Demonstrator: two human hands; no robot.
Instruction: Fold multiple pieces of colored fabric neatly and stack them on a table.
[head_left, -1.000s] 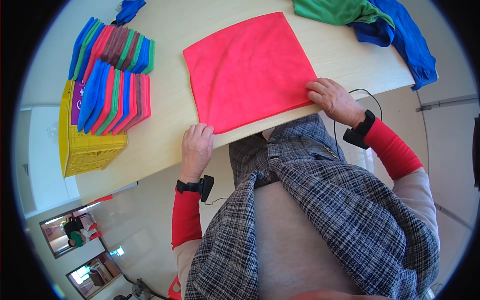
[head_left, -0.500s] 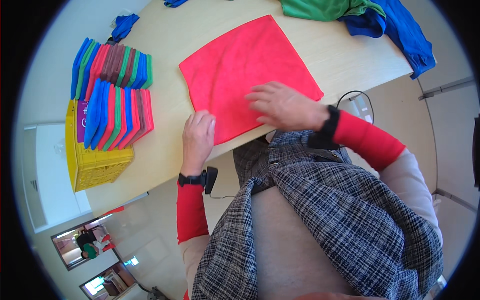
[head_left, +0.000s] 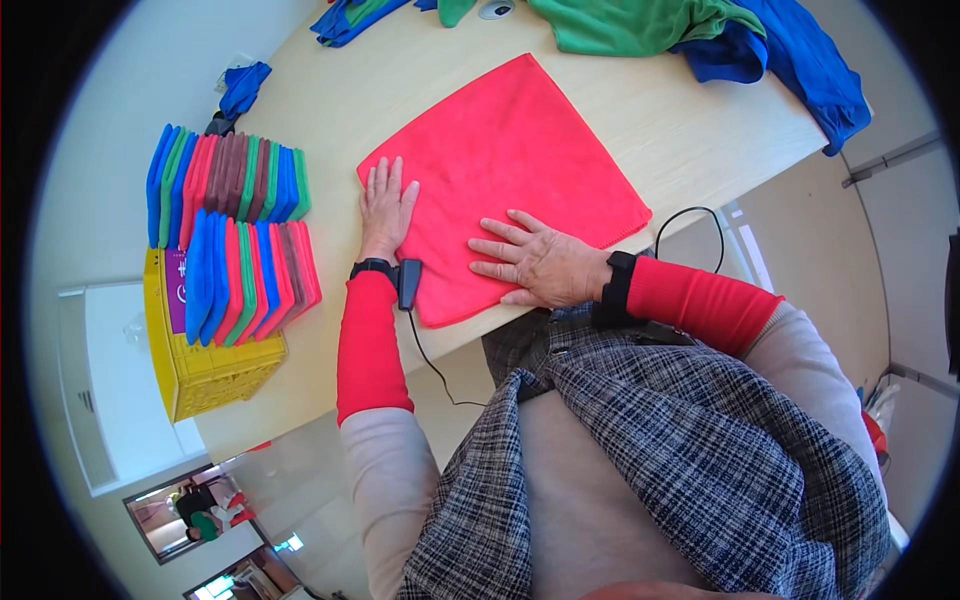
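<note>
Square red microfibre cloth [head_left: 505,180] flat on pale wooden desk [head_left: 690,120]. Left hand [head_left: 386,205] flat at cloth's left edge, right hand [head_left: 535,262] flat on cloth; both grips released, fingers spread.

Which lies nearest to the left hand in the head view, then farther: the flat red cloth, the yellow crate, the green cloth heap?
1. Flat red cloth: under the left hand.
2. Yellow plastic crate: leftward, near table edge.
3. Green cloth heap: far side, top right.
</note>
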